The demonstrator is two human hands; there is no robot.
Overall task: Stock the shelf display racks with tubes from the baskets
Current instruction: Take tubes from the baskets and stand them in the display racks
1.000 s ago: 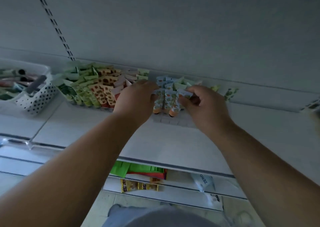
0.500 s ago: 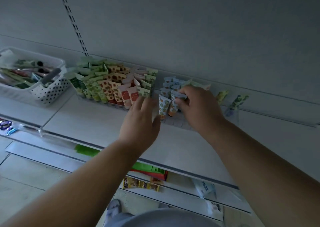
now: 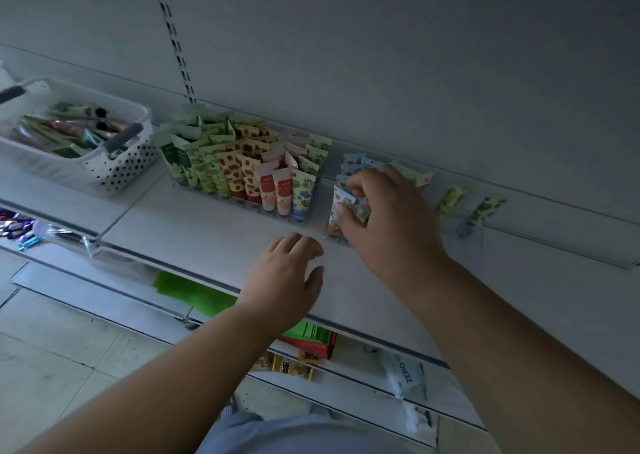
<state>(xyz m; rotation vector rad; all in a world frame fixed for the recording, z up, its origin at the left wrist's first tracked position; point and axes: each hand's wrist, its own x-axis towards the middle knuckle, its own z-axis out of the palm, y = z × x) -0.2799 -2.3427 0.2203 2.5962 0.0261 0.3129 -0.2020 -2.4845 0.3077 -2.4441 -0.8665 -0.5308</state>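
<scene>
Most of the stocking looks done: one rack (image 3: 242, 173) left of the right hand (image 3: 388, 221) is packed, while the basket (image 3: 114, 169) still holds tubes. That hand pinches upright, orange-capped printed tubes (image 3: 341, 207); the left hand (image 3: 287, 280) hovers empty, fingers relaxed.

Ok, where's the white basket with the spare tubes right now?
Head view, far left on the shelf: the white basket sits just left of the full display rack.
</scene>
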